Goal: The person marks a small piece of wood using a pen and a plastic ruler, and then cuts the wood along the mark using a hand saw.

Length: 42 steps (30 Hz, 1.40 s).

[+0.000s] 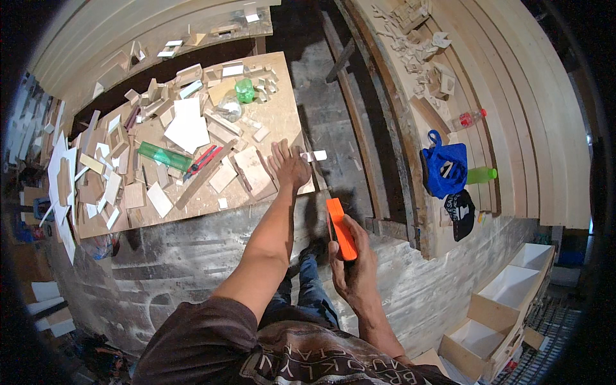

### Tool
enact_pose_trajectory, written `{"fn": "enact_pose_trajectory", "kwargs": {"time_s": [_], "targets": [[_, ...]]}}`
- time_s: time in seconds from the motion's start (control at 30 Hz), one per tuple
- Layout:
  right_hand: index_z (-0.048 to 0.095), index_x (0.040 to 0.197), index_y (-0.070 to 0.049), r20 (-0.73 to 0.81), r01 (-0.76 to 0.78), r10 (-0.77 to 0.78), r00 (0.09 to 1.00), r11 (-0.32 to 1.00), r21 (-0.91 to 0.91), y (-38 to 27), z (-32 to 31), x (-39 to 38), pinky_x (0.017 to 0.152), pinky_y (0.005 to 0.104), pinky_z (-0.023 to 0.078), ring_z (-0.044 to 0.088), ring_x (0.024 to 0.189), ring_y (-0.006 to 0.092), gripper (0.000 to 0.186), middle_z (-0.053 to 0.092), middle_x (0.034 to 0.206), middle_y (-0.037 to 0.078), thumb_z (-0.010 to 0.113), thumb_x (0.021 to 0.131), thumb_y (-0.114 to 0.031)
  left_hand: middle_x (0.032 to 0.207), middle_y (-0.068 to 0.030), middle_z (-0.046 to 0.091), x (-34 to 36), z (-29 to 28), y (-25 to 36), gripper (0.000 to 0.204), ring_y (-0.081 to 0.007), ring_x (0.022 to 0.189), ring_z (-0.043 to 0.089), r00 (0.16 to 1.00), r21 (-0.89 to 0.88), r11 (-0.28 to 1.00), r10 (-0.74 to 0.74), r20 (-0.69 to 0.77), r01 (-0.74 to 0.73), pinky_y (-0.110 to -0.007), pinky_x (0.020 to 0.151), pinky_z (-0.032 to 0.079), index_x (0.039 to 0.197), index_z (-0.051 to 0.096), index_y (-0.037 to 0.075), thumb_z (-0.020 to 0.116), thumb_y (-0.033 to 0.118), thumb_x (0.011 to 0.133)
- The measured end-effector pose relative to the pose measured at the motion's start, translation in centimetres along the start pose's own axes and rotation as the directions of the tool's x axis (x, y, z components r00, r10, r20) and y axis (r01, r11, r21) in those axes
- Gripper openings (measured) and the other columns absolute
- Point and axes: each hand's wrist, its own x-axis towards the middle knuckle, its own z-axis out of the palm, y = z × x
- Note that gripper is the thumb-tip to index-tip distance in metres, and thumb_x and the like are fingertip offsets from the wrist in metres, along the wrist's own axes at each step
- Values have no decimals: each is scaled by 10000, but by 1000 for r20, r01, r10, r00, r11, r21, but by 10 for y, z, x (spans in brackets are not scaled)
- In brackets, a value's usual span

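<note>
My left hand (290, 168) rests on the right edge of a plywood-topped table (282, 83), its fingers stretched out and spread. A small white piece (314, 156) sticks out beside it, past the table edge. Left of that hand lies a flat light wood piece (255, 171). My right hand (357, 266) is closed round a long, narrow, bright orange object (342, 230) with a dark side, held upright off the table's near right corner. Its exact kind I cannot make out. A red and black tool (203, 162) lies next to a green plastic piece (163, 156) on the table.
Wood offcuts and white sheets (187, 128) cover much of the table, with a green container (244, 90) near its back. To the right, a long wooden bench carries a blue bag (445, 168), a green bottle (481, 175) and a black cap (461, 215). Open boxes (510, 282) stand lower right.
</note>
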Motion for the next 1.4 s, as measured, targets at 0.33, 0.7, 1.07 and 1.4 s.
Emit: {"fn": "enact_pose_trajectory", "kwargs": {"time_s": [0.33,0.7,1.07,1.4], "targets": [[483,1382,49,-35,4,-2,999,999,54,18,4,-7,824,339,529,692,946,265,476,647,1212,245,613,965,-140,1549,-171,239,4,32,-12,357,-459,1484,91,979,81,996,63,-196,-48,-700,1100,136,1253,507,134,517,330,955],[506,1391,30,-92,-80,82,992,997,22,49,5,-37,868,343,546,708,1049,289,496,651,1247,250,657,944,-125,1637,-103,110,12,39,-20,490,-387,1525,-64,999,71,997,-7,-44,10,-625,1158,-14,1373,403,163,520,366,943],[541,1362,43,-140,45,-52,989,998,-51,64,14,-49,791,342,550,721,960,277,464,676,1185,251,647,938,-112,1596,-144,161,10,23,-17,448,-420,1506,18,1000,81,997,-5,-24,7,-645,1152,58,1343,419,176,520,373,954],[486,1406,12,-107,84,-91,990,994,-68,76,24,-40,844,370,554,706,1033,315,525,630,1284,247,669,930,-113,1593,-169,161,8,28,-26,430,-463,1493,33,987,74,994,95,-133,-86,-677,1140,78,1340,451,156,505,352,961]]}}
